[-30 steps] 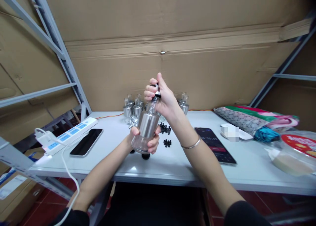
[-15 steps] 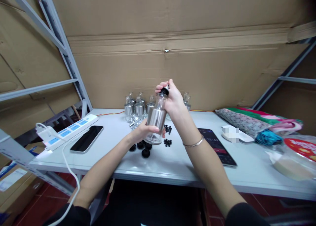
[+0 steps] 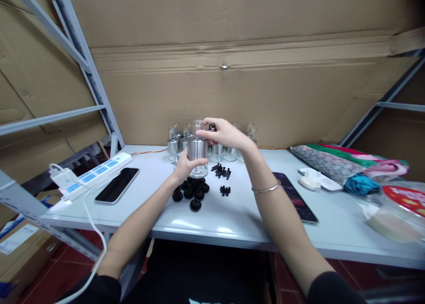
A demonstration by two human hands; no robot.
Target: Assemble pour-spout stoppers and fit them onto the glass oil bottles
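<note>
Counter first: we see it spread beneath both hands. Above it, our left hand wraps the steel-sleeved glass bottle from the side, upright, while our right hand pinches its black cap on top. Black stoppers lie just below the left hand.

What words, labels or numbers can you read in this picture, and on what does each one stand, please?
None can be read.
Phone on the right: red digits on its screen, too blurred.
Red label on the plastic bag: white lettering, too blurred.
White object: blurred out.
</note>
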